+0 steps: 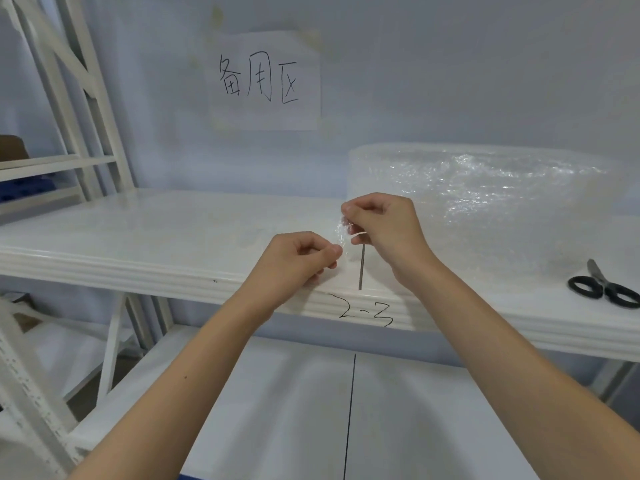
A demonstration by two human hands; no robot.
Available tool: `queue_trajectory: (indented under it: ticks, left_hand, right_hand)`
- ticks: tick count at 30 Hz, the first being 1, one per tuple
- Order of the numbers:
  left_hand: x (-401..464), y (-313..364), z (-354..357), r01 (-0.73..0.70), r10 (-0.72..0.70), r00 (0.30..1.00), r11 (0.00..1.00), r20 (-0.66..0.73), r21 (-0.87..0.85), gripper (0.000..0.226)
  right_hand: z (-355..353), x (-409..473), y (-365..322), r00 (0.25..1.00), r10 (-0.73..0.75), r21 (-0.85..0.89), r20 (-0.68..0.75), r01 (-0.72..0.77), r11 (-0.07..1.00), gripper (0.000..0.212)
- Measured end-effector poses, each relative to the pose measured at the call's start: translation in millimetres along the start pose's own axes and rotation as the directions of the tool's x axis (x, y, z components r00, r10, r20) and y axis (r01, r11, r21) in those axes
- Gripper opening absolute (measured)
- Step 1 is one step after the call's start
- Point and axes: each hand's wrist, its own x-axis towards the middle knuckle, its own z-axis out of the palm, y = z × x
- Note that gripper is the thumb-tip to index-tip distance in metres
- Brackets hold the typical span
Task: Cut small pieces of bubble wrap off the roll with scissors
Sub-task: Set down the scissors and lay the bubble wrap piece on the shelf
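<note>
Hands meet over the front of the white shelf (138, 237), and between them you pinch a small scrap of bubble wrap (341, 233). Your left hand (298, 258) grips its lower left edge between thumb and fingers; your right hand (384, 226) holds its upper right edge, fingers curled tight. Whether the scrap is already free of the roll cannot be told for certain, though it looks like a separate piece.

The roll (485, 195) lies on the shelf just behind your right hand, against the wall. The scissors (602, 285) lie closed on the shelf far to your right, well apart from both hands, so no cutting is under way. You seem to be between cuts, handling a cut piece.

Next, judged from this: set the scrap down on the bare shelf, free your right hand, reach right for the scissors, and use your left to draw out the loose end of the roll.
</note>
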Motion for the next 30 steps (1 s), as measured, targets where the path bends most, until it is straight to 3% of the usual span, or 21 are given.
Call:
queue_trajectory:
  ticks: [7,14,23,30]
  left_hand:
    - [21.9,-8.0,-24.8,-0.057,0.054,0.998,0.985,0.022,0.163,0.028]
    - [40.1,-18.4,-50.2,-0.086,0.100,0.993,0.975,-0.057,0.207,0.034]
    - [67.0,-28.9,-84.9,-0.155,0.158,0.943,0.987,-0.292,0.035,0.038]
    - [75.0,-36.8,-101.1,-0.119,0.115,0.946,0.993,-0.303,0.005,0.042]
  right_hand:
    - [21.4,22.0,10.6,0.998,0.020,-0.003,0.052,-0.020,1.000,0.009]
    - [37.8,38.4,19.1,0.993,0.045,-0.018,0.107,-0.044,0.999,0.011]
    - [52.5,53.1,29.0,0.979,0.117,-0.114,0.167,-0.098,0.989,0.007]
    - [62.0,64.7,33.8,0.963,0.183,-0.185,0.199,-0.147,0.972,0.018]
